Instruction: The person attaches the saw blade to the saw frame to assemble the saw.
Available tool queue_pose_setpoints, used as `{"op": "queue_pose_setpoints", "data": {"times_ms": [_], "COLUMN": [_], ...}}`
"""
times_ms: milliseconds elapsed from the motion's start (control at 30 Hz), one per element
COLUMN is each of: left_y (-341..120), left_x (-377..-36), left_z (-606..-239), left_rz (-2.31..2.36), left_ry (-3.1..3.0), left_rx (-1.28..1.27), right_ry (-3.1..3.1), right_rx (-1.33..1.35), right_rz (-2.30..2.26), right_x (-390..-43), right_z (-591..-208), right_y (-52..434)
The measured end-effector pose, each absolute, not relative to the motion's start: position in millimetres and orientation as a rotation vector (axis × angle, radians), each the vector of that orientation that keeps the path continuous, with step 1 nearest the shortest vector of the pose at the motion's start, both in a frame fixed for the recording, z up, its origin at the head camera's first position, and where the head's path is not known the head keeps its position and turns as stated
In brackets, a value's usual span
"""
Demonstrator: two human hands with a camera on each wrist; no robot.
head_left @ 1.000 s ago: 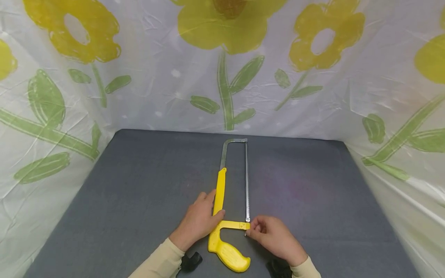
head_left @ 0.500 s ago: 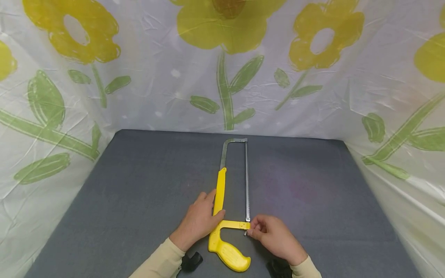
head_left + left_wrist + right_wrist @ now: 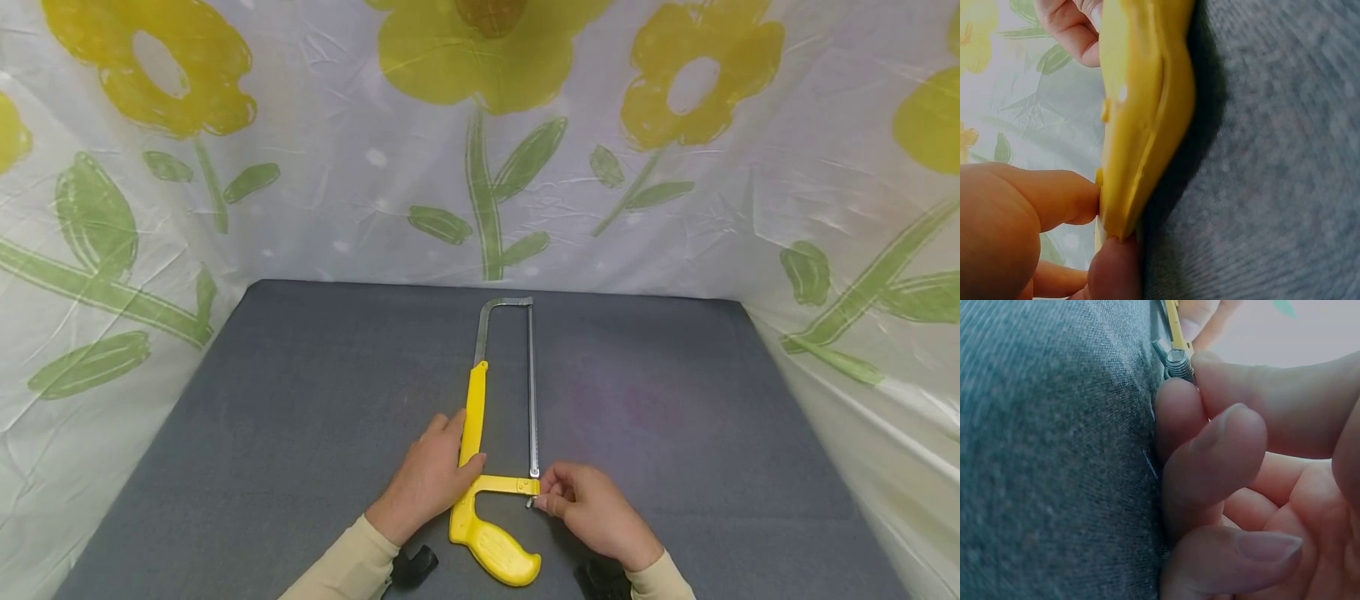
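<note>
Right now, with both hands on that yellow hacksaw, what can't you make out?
- Head view: the metal nut at the blade's near end, covered by the right hand.
- Left wrist view: the hacksaw frame, blurred and cut off by the edges.
- Right wrist view: blade teeth, out of frame.
- Head view: two dark objects at the bottom edge, cut off.

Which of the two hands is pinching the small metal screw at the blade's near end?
The right hand: its fingertips pinch the screw at the hacksaw blade's near end, while the left hand grips the yellow frame.

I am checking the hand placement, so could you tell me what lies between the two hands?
In the head view, the hacksaw's yellow crossbar spans between the left hand and right hand.
</note>
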State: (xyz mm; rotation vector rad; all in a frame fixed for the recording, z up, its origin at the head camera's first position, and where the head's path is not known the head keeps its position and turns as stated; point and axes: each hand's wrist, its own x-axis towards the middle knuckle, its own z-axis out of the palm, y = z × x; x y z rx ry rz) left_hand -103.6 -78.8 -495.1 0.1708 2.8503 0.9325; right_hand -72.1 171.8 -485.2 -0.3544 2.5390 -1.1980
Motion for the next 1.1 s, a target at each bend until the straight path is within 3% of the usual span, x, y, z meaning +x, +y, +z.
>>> {"op": "queue_pose_setpoints", "data": {"times_ms": [1100], "left_y": [-78.2], "left_x": [-102.3], "left_z": [-494.5], "left_rz": [0.914], "left_ry": [2.855], "left_rx": [0.194], "right_ry": [2.559], "right_rx": [-0.367], "right_rz": [-1.194], "right_x": [-72.5], "right_z": [-485.9], "right_y": [172.6]}}
